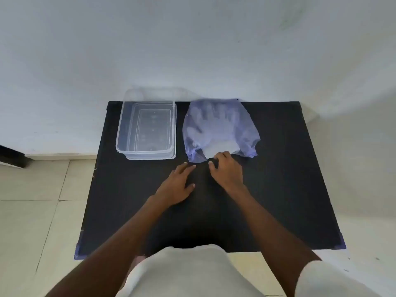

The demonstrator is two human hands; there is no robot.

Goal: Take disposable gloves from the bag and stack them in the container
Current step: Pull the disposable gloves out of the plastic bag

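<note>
A translucent purple bag (244,129) lies flat at the back of the black table (278,189), its mouth toward me. Pale disposable gloves (212,123) show through it, fingers pointing away. A clear rectangular container (120,129) stands left of the bag with nothing inside, on what looks like its lid. My right hand (227,172) is at the bag's mouth, fingertips curled on the white glove cuff that sticks out; whether it pinches the cuff is unclear. My left hand (177,185) rests flat on the table just below the bag, fingers apart, holding nothing.
The table stands against a white wall (192,50). Pale floor tiles (38,211) lie to the left and right of it. A dark furniture edge (12,155) pokes in at the far left. Purple corner guards (340,245) cap the table's near corners.
</note>
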